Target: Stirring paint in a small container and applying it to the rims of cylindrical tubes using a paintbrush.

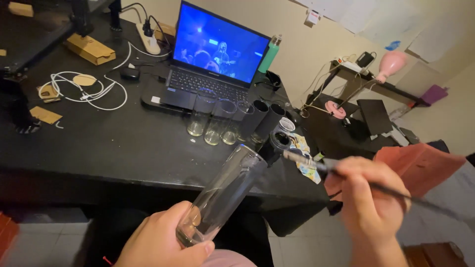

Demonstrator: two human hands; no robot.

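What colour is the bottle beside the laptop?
The bottle is green with a pale cap, seen in the head view.

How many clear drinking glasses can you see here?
4. One clear glass is tilted in the left hand. Three more stand in a row on the black desk before the laptop. Others may hide behind the dark tumblers.
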